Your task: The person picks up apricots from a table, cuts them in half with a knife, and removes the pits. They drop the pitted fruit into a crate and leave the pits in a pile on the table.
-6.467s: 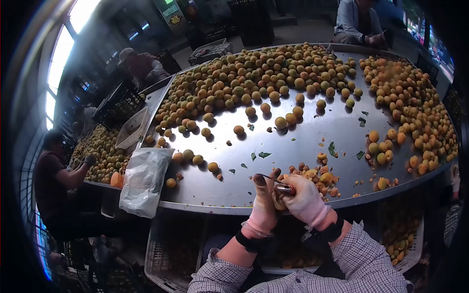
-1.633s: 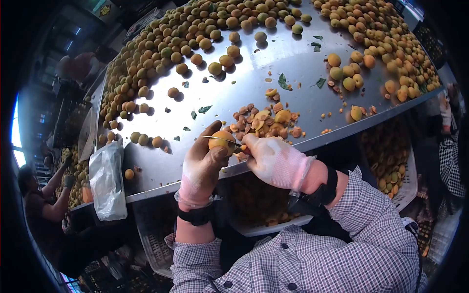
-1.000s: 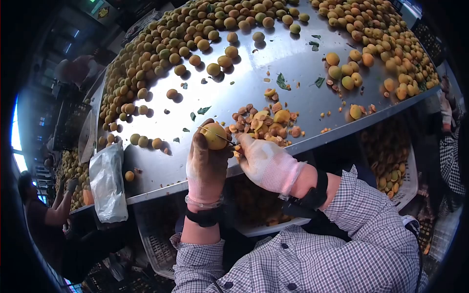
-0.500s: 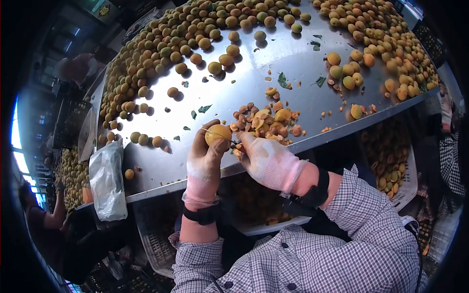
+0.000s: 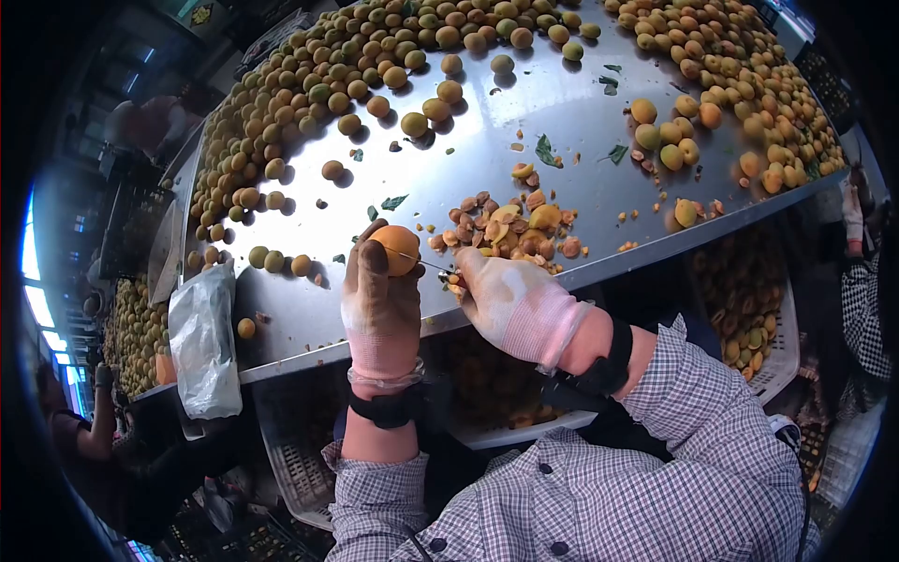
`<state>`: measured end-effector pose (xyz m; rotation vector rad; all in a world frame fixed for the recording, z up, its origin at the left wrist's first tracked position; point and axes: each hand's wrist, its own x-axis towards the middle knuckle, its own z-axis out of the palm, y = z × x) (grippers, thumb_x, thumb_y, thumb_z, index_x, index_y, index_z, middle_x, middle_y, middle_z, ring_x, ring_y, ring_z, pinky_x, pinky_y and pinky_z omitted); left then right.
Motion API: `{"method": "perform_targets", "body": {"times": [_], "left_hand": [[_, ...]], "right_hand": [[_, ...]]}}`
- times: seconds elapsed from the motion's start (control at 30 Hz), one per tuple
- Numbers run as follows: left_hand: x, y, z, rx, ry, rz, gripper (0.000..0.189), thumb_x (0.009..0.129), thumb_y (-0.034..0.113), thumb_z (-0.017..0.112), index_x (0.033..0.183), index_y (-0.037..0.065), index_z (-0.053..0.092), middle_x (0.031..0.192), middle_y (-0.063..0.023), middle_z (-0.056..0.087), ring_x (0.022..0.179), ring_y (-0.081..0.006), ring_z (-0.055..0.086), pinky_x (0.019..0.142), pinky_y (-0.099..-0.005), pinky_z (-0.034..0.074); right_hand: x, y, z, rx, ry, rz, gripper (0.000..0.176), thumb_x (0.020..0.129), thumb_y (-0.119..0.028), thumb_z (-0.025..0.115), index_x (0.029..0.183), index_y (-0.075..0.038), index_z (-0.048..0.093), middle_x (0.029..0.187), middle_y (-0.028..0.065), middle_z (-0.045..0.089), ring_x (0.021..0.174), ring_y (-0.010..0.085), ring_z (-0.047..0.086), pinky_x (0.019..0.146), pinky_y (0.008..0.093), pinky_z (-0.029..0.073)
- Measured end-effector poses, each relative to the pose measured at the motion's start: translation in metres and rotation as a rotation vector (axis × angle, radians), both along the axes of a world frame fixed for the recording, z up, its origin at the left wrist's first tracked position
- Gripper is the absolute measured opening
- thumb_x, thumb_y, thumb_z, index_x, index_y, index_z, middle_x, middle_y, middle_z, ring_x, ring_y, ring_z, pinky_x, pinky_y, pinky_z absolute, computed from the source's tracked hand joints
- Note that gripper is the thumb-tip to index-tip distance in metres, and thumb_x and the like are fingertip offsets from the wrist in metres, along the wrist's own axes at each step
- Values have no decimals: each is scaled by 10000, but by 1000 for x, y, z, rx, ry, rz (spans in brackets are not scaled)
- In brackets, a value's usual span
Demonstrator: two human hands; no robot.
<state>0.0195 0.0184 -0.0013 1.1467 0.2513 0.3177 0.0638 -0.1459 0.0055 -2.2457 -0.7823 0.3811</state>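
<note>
My left hand [image 5: 383,290], in a pale glove with stained fingers, holds an orange-yellow apricot [image 5: 397,249] over the near edge of the metal table [image 5: 487,131]. My gloved right hand [image 5: 510,292] is just to the right, its fingers closed around a small knife, mostly hidden by the hand. The thin blade [image 5: 426,265] reaches left to the apricot and touches its side. Past my right hand lies a pile of stones and cut apricot pieces [image 5: 506,228].
Whole apricots [image 5: 309,108] cover the table's far left, and more [image 5: 740,84] lie at the right. A white plastic bag [image 5: 203,342] hangs over the left edge. Crates [image 5: 782,361] stand below the near edge. People are at work at both sides.
My left hand has moved slightly left with the apricot, which has turned in the fingers. More of the blade shows between the hands. My right hand has hardly moved.
</note>
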Motion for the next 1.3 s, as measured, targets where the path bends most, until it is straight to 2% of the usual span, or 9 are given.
{"method": "perform_targets", "body": {"times": [0.2,0.37,0.4,0.5,0.77,0.9,0.97,1.17,1.3], "left_hand": [[5,46,6,-195,-96,140,648,925,575,593,1181,-17,529,1034,-113,613,917,-171,574,764,-251,482],[-11,-11,9,855,-69,-44,377,1069,279,399,1253,-18,542,1021,-81,620,830,-127,604,716,-245,511],[-5,-18,6,-115,74,-188,312,1045,168,464,1285,-28,496,1099,-95,605,918,-169,606,783,-292,525],[-4,-30,-15,943,-87,122,369,1069,281,385,1177,-23,565,987,-107,626,892,-145,596,810,-264,488],[-15,-23,-7,-247,217,-180,334,1043,315,426,1029,15,572,904,-52,612,835,-96,570,737,-266,490],[-34,-6,12,1078,139,-304,472,747,55,781,1121,-5,499,908,-144,639,817,-284,660,719,-344,539],[-36,-5,9,245,421,-338,367,835,150,742,1084,17,508,862,-85,620,678,-159,596,589,-294,503],[-41,6,-11,738,313,-588,435,790,88,743,1178,59,550,1045,-65,642,960,-169,650,790,-271,532],[-40,-1,21,-27,616,-474,327,923,186,609,1203,27,547,1006,-55,650,923,-158,639,779,-304,525]], "right_hand": [[-1,-5,-2,-129,-48,81,241,894,-124,563,1090,16,553,816,216,682,770,390,683,662,469,539],[8,15,-11,803,-111,-252,198,864,-146,681,1003,-13,638,876,160,645,753,337,636,681,391,527],[7,18,-13,818,-99,-232,198,864,-146,681,1003,-13,638,876,160,645,753,337,636,681,391,527],[5,19,-17,709,-275,-160,195,883,-73,662,1060,-1,625,854,86,602,770,162,629,668,300,516],[-6,12,-7,447,-342,-19,237,721,-70,737,945,-56,662,855,123,612,736,304,627,645,357,527],[-7,8,-4,437,-346,146,326,680,-169,803,958,-77,660,914,104,626,775,296,666,674,352,559],[-10,7,-8,413,-369,184,374,664,-161,818,984,-61,653,932,94,628,756,286,670,668,347,564],[-9,15,-17,787,-312,75,232,751,-138,788,911,-51,644,869,110,631,705,244,652,652,331,555],[3,16,-20,1013,621,-325,190,953,-227,603,935,-39,606,681,-41,534,581,59,523,530,194,469]]}}
